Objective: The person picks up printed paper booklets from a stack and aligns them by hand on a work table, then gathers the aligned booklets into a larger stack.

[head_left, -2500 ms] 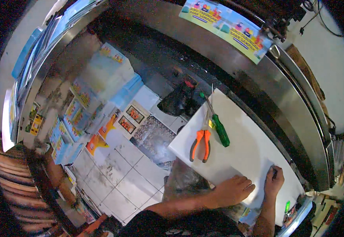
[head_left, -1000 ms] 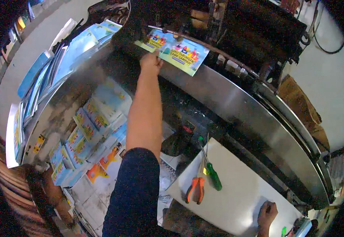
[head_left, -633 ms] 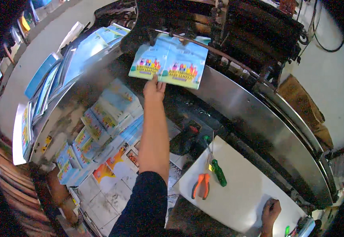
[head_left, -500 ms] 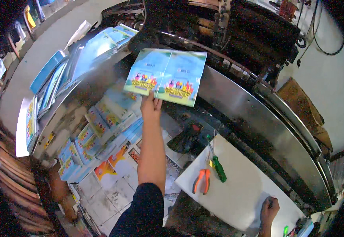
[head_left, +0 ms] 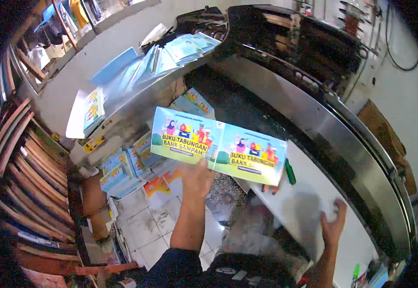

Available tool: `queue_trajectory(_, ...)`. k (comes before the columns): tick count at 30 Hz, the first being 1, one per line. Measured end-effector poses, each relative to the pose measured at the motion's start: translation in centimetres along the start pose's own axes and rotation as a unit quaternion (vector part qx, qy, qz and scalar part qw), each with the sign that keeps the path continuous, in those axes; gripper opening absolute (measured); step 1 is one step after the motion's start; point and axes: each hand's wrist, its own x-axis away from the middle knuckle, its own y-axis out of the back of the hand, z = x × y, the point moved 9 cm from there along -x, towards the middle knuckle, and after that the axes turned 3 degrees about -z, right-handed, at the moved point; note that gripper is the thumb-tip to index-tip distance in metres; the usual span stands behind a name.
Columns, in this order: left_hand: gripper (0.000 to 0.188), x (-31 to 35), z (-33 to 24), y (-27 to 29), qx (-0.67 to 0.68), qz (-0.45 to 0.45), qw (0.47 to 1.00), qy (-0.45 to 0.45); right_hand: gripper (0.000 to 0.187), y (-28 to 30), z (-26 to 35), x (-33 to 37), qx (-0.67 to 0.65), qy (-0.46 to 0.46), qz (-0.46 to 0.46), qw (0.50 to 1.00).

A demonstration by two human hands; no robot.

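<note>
While I watched through the head camera, the left hand [head_left: 199, 178] pinched the lower edge of a colourful printed sheet [head_left: 185, 137] at the frame's centre. Lower right, the right hand [head_left: 333, 222], half-open and empty, was over the white tabletop [head_left: 350, 242]; a green handle [head_left: 290, 172] showed beside the sheet.

You're in a workshop that looks like a print shop: a dark machine [head_left: 331, 50] with long steel panels [head_left: 314, 115] lines one side, blue printed stacks [head_left: 122, 174] sit low by the tiled floor [head_left: 139, 235], resembling the sheet [head_left: 180, 139] in your left hand [head_left: 197, 180], and a screwdriver [head_left: 290, 172] and half-hidden pliers [head_left: 265, 187] lie on your white worktop [head_left: 353, 225].
</note>
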Motion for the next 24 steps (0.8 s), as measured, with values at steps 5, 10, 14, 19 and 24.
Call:
queue_trajectory(5, 0.064, 7.3, 2.2, -2.9, 0.0, 0.067, 0.997, 0.045, 0.116, 1.3, 12.6, 0.9, -0.037, 0.258, -0.066, 0.963)
queue_trajectory(10, 0.061, 13.0, 4.0, -7.9, 0.0, 0.127, 0.984, 0.129, 0.069, 5.4, 12.6, 3.6, -0.055, 0.312, -0.072, 0.946)
queue_trajectory(14, 0.049, 15.0, 3.4, -9.4, -0.084, 0.178, 0.976, 0.093, 0.019, 6.9, 8.1, 4.1, -0.214, 0.076, -0.035, 0.973)
queue_trajectory(19, 0.04, 11.4, -2.6, -8.7, -0.409, 0.162, 0.886, -0.144, 0.03, 6.8, 1.2, 5.6, -0.293, -0.183, -0.045, 0.937)
queue_trajectory(24, 0.048, 10.4, 0.5, -6.5, -0.458, 0.156, 0.864, 0.141, 0.038, 6.7, 0.8, 7.2, -0.392, -0.219, -0.036, 0.893)
